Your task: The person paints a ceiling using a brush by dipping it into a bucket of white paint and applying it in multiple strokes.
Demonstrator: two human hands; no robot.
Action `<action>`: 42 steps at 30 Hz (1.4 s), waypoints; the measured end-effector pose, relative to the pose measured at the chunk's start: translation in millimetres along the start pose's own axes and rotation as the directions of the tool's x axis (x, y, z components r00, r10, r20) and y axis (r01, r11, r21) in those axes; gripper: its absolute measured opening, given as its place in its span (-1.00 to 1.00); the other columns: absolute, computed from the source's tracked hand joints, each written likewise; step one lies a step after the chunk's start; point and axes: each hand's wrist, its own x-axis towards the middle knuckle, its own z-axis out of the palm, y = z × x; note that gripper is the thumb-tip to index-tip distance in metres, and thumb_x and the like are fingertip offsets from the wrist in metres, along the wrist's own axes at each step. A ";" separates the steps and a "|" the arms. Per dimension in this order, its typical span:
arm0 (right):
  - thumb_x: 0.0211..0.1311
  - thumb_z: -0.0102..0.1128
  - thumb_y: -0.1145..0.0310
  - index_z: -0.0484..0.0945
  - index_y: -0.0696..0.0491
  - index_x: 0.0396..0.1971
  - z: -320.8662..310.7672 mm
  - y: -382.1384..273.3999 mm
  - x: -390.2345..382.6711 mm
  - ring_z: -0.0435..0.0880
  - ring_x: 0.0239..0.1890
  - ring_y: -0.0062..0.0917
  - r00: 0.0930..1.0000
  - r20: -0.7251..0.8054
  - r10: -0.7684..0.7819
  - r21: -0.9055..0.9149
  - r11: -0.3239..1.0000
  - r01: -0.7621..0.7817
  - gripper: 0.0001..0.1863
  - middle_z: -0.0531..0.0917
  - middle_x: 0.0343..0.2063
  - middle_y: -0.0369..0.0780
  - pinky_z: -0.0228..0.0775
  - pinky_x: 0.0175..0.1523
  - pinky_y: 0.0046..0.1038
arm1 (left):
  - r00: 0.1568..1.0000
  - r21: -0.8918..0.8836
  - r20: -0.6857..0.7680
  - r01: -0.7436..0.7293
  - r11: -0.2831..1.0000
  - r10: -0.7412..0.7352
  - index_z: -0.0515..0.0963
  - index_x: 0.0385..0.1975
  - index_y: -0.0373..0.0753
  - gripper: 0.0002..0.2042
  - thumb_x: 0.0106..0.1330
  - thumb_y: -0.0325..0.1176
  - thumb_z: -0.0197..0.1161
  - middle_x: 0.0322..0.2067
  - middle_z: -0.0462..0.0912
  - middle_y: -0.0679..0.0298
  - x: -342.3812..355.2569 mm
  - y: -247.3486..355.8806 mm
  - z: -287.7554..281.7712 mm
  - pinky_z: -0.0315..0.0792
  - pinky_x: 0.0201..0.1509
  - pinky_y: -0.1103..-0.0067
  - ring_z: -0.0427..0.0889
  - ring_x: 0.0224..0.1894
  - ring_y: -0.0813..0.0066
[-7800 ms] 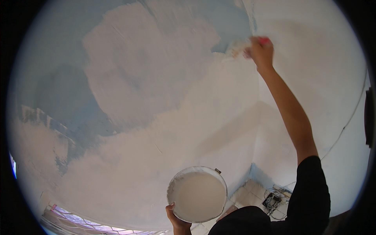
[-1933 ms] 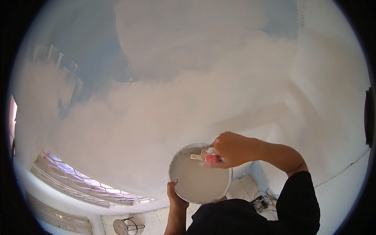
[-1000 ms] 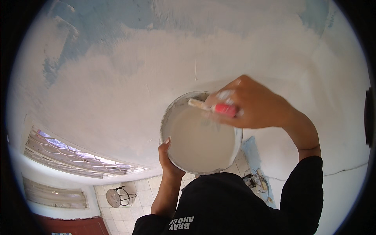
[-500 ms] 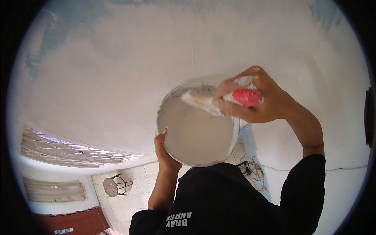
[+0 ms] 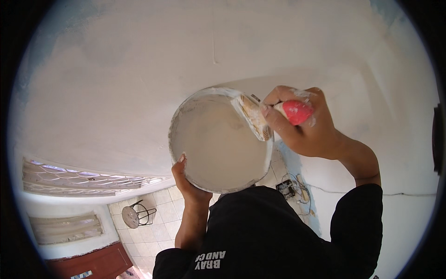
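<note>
A round bucket [image 5: 173, 139] of pale, off-white paint [image 5: 218, 144] is held up in front of my body. My left hand [image 5: 190, 183] grips its lower left side, thumb over the rim and the other fingers hidden beneath. In my right hand [image 5: 304, 123] is a wide paintbrush [image 5: 251, 114] with a red-ended handle, its head coated in paint. The brush head lies along the inner right edge of the bucket, above the paint and seemingly against the rim. White paint smears cover the back of my right hand.
A wall [image 5: 139, 83], pale with blue patches, spreads ahead. At lower left are a grilled window [image 5: 74, 179], a round-topped stool [image 5: 131, 217] on the tiled floor and a red-brown door-like panel [image 5: 93, 262]. Cables and a dark box [image 5: 285, 188] lie behind on the right.
The brush has gone from over the paint to the bucket's right rim, its head turning more upright. The bucket has shifted slightly left and up in view, with my left hand still on it.
</note>
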 end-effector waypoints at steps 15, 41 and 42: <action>0.06 0.08 0.39 0.49 0.19 -0.57 5.8 -4.6 -16.9 0.34 -0.78 -0.62 0.970 0.066 0.233 0.169 0.956 -0.241 -0.84 0.43 -0.83 -0.24 0.14 -0.62 -0.58 | 0.958 -0.074 -0.060 0.277 0.958 -0.282 0.33 0.00 -0.30 -0.49 0.20 -0.01 -0.12 -0.06 0.42 0.16 -8.4 8.1 13.9 0.34 0.01 0.51 0.41 -0.01 0.40; -0.05 0.23 0.42 0.56 0.12 -0.53 14.7 -24.1 -2.8 0.60 -0.63 -0.47 0.848 0.464 -0.256 0.069 0.965 0.254 -0.90 0.62 -0.59 -0.23 0.42 -0.50 -0.52 | 0.949 -0.123 -0.012 0.312 0.942 -0.316 0.37 -0.11 -0.37 -0.63 0.18 -0.23 -0.08 -0.24 0.51 0.17 -7.8 -6.0 -15.7 0.40 -0.16 0.56 0.50 -0.19 0.43; -0.04 0.23 0.42 0.57 0.12 -0.54 6.7 -25.5 -0.8 0.60 -0.64 -0.46 0.868 0.451 -0.206 0.054 0.978 0.203 -0.91 0.63 -0.58 -0.23 0.43 -0.50 -0.52 | 0.998 0.300 0.059 -0.026 0.954 0.009 0.38 -0.14 -0.38 -0.64 0.19 -0.24 -0.11 -0.26 0.52 0.17 -10.5 -13.6 -21.0 0.40 -0.18 0.57 0.50 -0.21 0.45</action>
